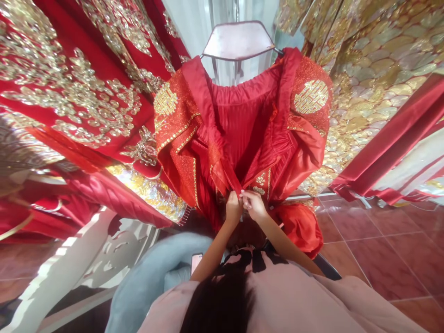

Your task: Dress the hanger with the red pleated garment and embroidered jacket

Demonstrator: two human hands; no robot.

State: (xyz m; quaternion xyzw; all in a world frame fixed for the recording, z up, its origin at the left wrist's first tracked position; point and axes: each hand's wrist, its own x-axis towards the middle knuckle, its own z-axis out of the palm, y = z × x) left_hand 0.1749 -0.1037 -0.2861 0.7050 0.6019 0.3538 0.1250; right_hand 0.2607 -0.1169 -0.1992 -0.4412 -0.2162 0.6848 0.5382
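Observation:
A red costume dress (pixel 243 120) with gold trim and round gold emblems on its shoulders hangs in front of me on a hanger (pixel 239 41). Its neckline lies open, showing the gathered lining. My left hand (pixel 234 206) is closed on the edge of the dress where the two front sides meet. Beside it, my right hand (pixel 254 203) pinches the same spot, thumb and forefinger together. The hands nearly touch. Any small fastener between the fingertips is too small to make out.
Red cloth with gold beadwork (pixel 97 97) hangs at the left, and gold scaly fabric (pixel 374 92) at the right. A white carved frame (pixel 69 259) stands lower left. Near my lap are a grey cushion (pixel 138 277) and a phone (pixel 196 262). Reddish floor tiles (pixel 374 249) show at right.

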